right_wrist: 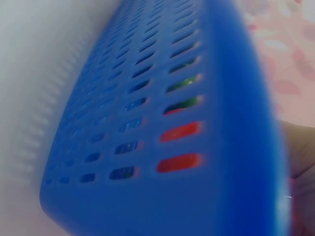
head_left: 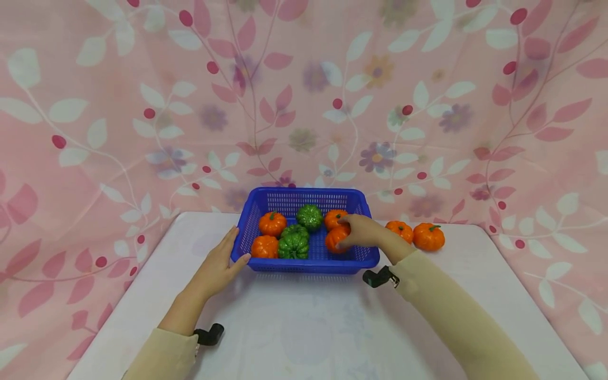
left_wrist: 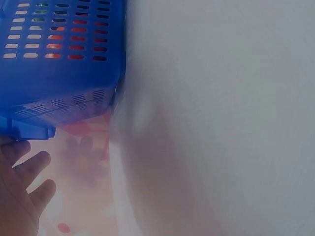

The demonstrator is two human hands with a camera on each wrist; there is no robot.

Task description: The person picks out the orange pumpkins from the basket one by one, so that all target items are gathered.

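A blue plastic basket [head_left: 309, 263] stands on the table, holding small orange and green toy pumpkins. My right hand [head_left: 363, 231] reaches over its right side and grips an orange pumpkin [head_left: 336, 240] inside. Just behind that one sits another orange pumpkin [head_left: 334, 217], partly covered by the fingers. My left hand [head_left: 218, 266] rests against the basket's left end, fingers extended along the rim; in the left wrist view its fingers [left_wrist: 34, 167] lie by the rim's edge. Green pumpkins [head_left: 293, 243] fill the middle, with orange ones [head_left: 273, 224] at the left. The basket wall [right_wrist: 133, 108] hides most of the right hand's grip in the right wrist view.
Two orange pumpkins [head_left: 429, 236] lie on the white-covered table [head_left: 304, 327] to the right of the basket, one partly behind the right wrist. A pink floral cloth [head_left: 304, 105] hangs behind the table's back edge.
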